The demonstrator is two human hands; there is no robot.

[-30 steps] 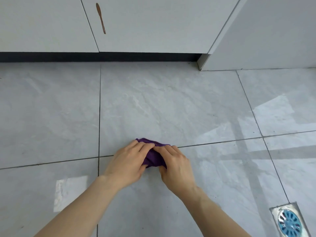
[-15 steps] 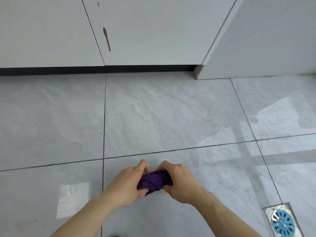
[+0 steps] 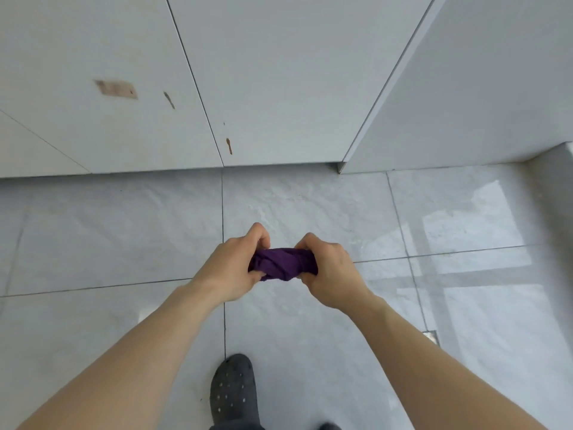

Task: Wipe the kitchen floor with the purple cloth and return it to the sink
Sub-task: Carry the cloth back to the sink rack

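The purple cloth [image 3: 282,264] is bunched into a small wad, held up off the grey tiled floor [image 3: 124,243] between both hands. My left hand [image 3: 231,266] grips its left end and my right hand [image 3: 330,271] grips its right end, fingers curled around the fabric. Most of the cloth is hidden inside the two fists. The sink is not in view.
White cabinet doors [image 3: 279,88] with brown stains stand straight ahead, and a white panel [image 3: 480,103] juts out at the right. My dark perforated shoe [image 3: 233,391] stands on the tiles below my arms. A corner of the floor drain [image 3: 432,336] shows beside my right forearm.
The cloth was lying on the floor under both hands; both hands have gathered it and lifted it off the tiles. The view has risen, bringing more cabinet and my shoe into sight.
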